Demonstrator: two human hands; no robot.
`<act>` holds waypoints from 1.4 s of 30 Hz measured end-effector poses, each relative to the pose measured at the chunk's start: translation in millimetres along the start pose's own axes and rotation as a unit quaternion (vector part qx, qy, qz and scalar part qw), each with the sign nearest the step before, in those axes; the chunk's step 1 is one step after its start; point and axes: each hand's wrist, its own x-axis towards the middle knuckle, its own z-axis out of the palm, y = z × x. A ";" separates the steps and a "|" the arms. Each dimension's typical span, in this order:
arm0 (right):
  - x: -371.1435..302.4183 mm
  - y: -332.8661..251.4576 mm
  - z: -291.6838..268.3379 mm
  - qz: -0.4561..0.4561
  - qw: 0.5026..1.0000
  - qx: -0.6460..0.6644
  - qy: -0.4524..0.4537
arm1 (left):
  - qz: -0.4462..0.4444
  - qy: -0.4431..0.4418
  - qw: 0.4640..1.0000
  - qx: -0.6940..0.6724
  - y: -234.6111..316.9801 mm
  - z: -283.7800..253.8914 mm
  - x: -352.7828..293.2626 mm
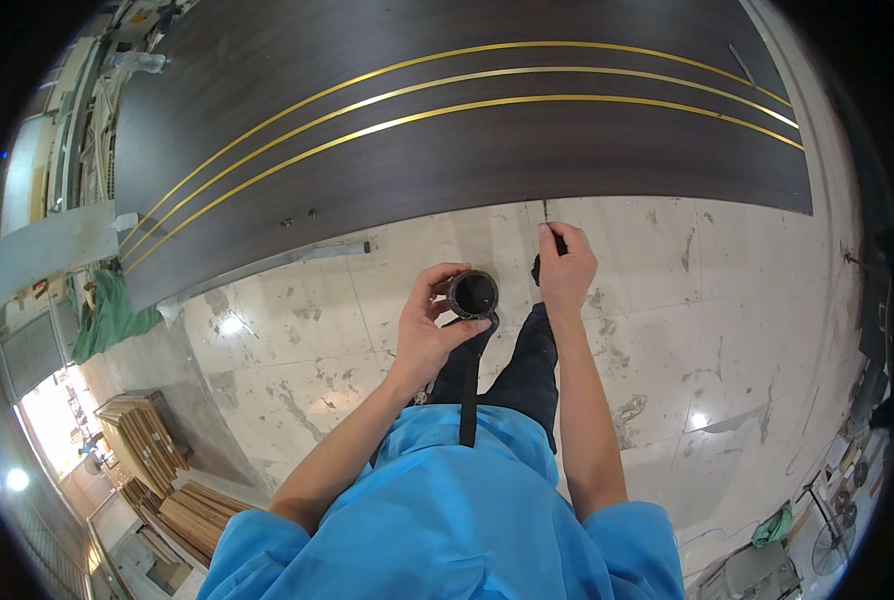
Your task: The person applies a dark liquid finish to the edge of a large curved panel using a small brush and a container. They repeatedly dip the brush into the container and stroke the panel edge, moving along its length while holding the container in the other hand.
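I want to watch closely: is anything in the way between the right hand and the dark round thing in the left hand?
Nothing visible. The right hand is to the right of the dark round thing, with floor showing in the gap between them. The left hand grips it mostly from the left.

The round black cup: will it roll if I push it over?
The cup would probably roll on its side, being round. It's likely fairly light: the left hand alone holds it. It seems stiff, looking undented in that grip.
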 end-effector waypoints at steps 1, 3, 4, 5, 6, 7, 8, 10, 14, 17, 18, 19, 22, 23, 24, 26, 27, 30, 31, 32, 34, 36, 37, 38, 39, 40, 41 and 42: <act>1.8 1.1 -2.1 0.006 1.000 -0.002 0.007 | 0.001 0.001 1.000 0.005 -0.5 -1.1 0.5; 2.8 1.0 -4.0 -0.002 1.000 -0.002 0.015 | 0.000 0.000 1.000 0.005 -1.0 -3.2 0.6; 2.0 0.1 -3.7 -0.016 1.000 0.000 0.016 | 0.000 0.000 1.000 0.007 -1.0 -3.8 0.9; 0.4 -1.3 -2.3 -0.027 0.999 0.002 0.020 | -0.002 0.002 1.000 0.005 -0.8 -3.9 0.7; -1.6 -2.8 -0.6 -0.029 1.000 -0.003 -0.002 | -0.004 0.004 1.000 0.003 -0.4 -4.1 0.4; -4.2 -4.5 2.3 -0.026 0.999 -0.007 -0.020 | -0.006 0.005 1.000 0.003 0.1 -4.0 0.5; -5.7 -5.4 3.8 -0.027 0.999 -0.008 -0.036 | -0.003 0.005 1.000 0.006 0.8 -3.7 0.8; -6.1 -4.7 5.1 -0.013 1.000 -0.012 -0.022 | 0.004 0.005 1.000 0.016 1.4 -2.7 1.0; 7.9 6.2 -10.4 0.008 0.999 -0.039 0.032 | 0.004 0.002 1.000 0.005 0.8 -0.4 1.7; 13.9 11.2 -23.0 0.018 0.998 -0.040 0.049 | 0.002 0.001 1.000 0.007 1.1 2.2 0.5; 13.6 11.3 -24.3 0.022 0.997 -0.036 0.059 | 0.003 0.002 1.000 0.005 1.6 3.9 -0.7; 11.8 10.3 -23.0 0.002 0.999 -0.038 0.036 | 0.009 0.003 1.000 0.006 2.3 5.7 -0.5; 6.4 6.3 -15.8 -0.022 0.999 -0.033 0.005 | 0.005 0.000 1.000 0.017 4.9 10.4 0.9; 6.8 6.0 -14.5 -0.012 1.000 -0.026 -0.002 | 0.007 -0.003 1.000 0.014 5.5 11.8 1.7; 7.5 5.9 -13.6 -0.010 1.000 -0.016 -0.020 | 0.010 -0.004 1.000 0.014 6.0 12.8 1.8; 16.0 9.9 -20.6 -0.013 0.999 -0.046 0.026 | 0.013 -0.007 1.000 0.013 5.8 14.7 1.9; 21.3 12.6 -26.3 -0.006 0.997 -0.062 0.040 | 0.014 -0.007 1.000 0.012 5.6 14.7 2.0; 30.1 17.8 -38.4 0.018 0.995 -0.049 0.087 | 0.015 -0.006 1.000 0.012 4.6 15.2 1.0; 29.7 17.9 -38.0 -0.002 0.994 -0.054 0.093 | 0.017 -0.005 1.000 0.018 4.6 15.4 0.8; 28.7 17.5 -37.2 -0.010 0.997 -0.051 0.062 | 0.014 -0.007 1.000 0.014 4.7 16.1 0.4; 23.2 14.9 -29.8 -0.034 0.998 -0.039 0.026 | 0.013 -0.011 1.000 0.021 5.5 18.4 1.5; 21.1 13.9 -24.8 -0.015 0.999 -0.037 0.003 | 0.005 -0.019 1.000 0.017 6.5 20.6 2.7; 22.3 14.7 -25.3 -0.009 0.999 -0.034 -0.027 | 0.005 -0.023 0.999 0.022 6.8 21.8 3.3; 24.4 16.3 -27.0 -0.008 0.999 -0.045 0.013 | 0.004 -0.024 1.000 0.014 6.7 23.0 3.7; 29.3 19.3 -32.2 -0.010 0.998 -0.055 0.034 | 0.005 -0.024 1.000 0.011 6.5 24.3 3.6; 34.9 22.9 -39.1 0.003 0.996 -0.068 0.054 | 0.007 -0.024 1.000 0.012 6.3 25.0 3.3; 40.3 26.7 -46.9 0.003 0.995 -0.064 0.070 | 0.005 -0.024 1.000 0.009 6.1 25.5 3.3; 44.7 29.8 -53.3 0.017 0.994 -0.063 0.086 | 0.005 -0.025 1.000 0.011 6.0 25.6 2.9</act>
